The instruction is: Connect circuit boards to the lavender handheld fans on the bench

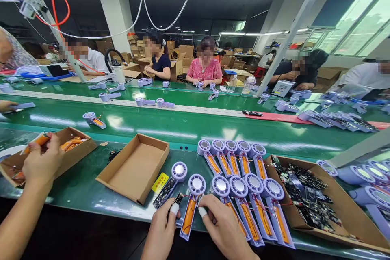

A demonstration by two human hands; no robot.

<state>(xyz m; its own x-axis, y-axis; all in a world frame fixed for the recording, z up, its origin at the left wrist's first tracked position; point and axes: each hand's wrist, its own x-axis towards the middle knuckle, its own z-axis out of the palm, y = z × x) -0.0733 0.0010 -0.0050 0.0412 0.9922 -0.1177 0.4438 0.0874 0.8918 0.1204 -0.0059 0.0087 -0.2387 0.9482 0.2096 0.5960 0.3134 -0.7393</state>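
Observation:
My left hand (166,223) pinches a small black circuit board (178,199) between thumb and forefinger, just left of an opened purple handheld fan (191,205). The fan lies with its round head away from me, and an orange battery sits in its handle. My right hand (215,221), its thumb and forefinger closed by the fan's neck, is at the thin wires; what it grips is too small to make out. White covers sit on fingertips of both hands. Another fan (179,171) and a long black board (165,192) lie up and left, beside a yellow label (160,183).
Two rows of fans (243,187) lie to the right, next to a carton of black boards (359,221). An open shallow carton (137,164) stands left. A co-worker's hand (42,158) holds an orange battery over a battery box (79,156). People sit across the green conveyor (140,124).

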